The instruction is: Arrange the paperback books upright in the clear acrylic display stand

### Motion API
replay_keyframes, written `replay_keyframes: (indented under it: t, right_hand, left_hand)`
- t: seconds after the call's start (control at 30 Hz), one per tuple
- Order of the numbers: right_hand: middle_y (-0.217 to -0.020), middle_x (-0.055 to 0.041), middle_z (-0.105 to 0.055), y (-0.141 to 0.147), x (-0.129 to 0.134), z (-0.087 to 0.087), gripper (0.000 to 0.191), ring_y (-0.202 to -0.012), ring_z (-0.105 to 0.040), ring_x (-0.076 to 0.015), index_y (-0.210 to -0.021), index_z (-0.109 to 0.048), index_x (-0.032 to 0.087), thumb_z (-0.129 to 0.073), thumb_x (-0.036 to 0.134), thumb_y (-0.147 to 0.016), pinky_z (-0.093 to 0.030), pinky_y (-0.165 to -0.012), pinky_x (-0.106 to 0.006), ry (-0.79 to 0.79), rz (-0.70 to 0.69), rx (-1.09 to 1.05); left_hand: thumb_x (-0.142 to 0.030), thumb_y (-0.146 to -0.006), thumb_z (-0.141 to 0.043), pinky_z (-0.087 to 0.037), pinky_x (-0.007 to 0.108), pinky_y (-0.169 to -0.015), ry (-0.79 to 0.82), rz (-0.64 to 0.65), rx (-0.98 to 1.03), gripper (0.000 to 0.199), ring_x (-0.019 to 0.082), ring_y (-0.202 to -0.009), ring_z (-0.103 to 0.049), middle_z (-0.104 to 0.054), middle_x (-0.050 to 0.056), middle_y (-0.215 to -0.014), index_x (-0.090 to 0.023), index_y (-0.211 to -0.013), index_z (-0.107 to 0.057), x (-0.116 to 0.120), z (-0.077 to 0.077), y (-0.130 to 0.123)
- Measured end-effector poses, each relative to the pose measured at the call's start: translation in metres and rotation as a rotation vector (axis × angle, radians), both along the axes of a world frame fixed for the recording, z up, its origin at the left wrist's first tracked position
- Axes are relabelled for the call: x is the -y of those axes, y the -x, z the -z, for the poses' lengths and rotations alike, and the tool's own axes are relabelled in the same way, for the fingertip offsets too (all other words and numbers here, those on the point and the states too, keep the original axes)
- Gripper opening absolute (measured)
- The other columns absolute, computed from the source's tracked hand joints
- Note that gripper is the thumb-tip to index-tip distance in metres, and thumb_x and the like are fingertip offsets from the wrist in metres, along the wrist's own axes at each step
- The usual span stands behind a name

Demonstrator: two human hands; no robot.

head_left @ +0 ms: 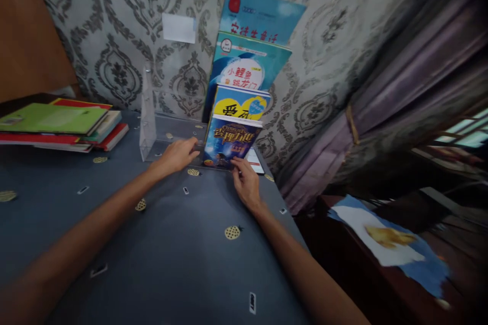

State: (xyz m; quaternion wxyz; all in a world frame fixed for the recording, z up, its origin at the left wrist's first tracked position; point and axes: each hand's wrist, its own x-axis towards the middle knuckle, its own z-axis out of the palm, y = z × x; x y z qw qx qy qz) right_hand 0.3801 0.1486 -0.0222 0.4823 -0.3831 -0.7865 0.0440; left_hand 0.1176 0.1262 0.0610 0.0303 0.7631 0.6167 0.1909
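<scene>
Several books stand in stepped rows on a clear plastic rack (148,132) against the wall. At the front is a dark blue book (229,139) with gold lettering. Behind it rise a blue and yellow book (240,102), a teal book (247,63) and a taller blue book (263,15). My right hand (247,183) rests its fingertips on the dark blue book's lower right corner, the thumb apart below. Just left of that book, my left hand (177,155) is open over the rack's front, fingers stretched toward the book and nothing in them.
A stack of books (53,122) lies at the table's left. Beside the rack's right end is a flat white-faced item (255,161), partly hidden. A purple curtain (324,147) hangs beyond the table's right edge, above a lower dark surface with a blue and white sheet (381,236).
</scene>
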Motion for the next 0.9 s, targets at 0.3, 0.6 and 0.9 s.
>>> replay_keyframes:
  t: [0.3,0.6,0.9]
  right_hand:
    - [-0.116,-0.0113,-0.076,0.006,0.003,0.006,0.028,-0.105,-0.073,-0.0272,-0.107,-0.074,0.023,-0.049,0.021,-0.094,-0.062,-0.092,-0.048,0.055,-0.075,0.013]
    - [-0.112,-0.0118,-0.076,0.007,0.003,0.009,0.027,-0.1,-0.073,-0.0271,-0.104,-0.075,0.022,-0.05,0.021,-0.093,-0.062,-0.087,-0.046,0.064,-0.083,0.022]
    - [-0.113,-0.0111,-0.075,0.006,0.002,0.009,0.027,-0.097,-0.074,-0.0273,-0.101,-0.076,0.023,-0.05,0.021,-0.092,-0.063,-0.083,-0.045,0.083,-0.085,0.064]
  left_hand:
    - [-0.027,-0.103,-0.038,-0.048,0.041,-0.099,-0.256,-0.162,-0.081,0.029,0.028,-0.113,-0.063,-0.072,0.011,-0.114,-0.023,-0.113,-0.065,0.042,-0.001,0.077]
    - [-0.038,-0.104,-0.03,-0.038,0.046,-0.107,-0.447,-0.654,-0.069,0.044,0.033,-0.124,-0.053,-0.066,0.015,-0.126,-0.013,-0.125,-0.06,0.068,-0.033,0.167]
    - [-0.076,-0.096,-0.018,-0.029,0.063,-0.108,-0.256,-0.8,-0.169,0.082,0.046,-0.135,-0.045,-0.062,0.021,-0.136,-0.013,-0.134,-0.054,0.08,-0.006,0.21]
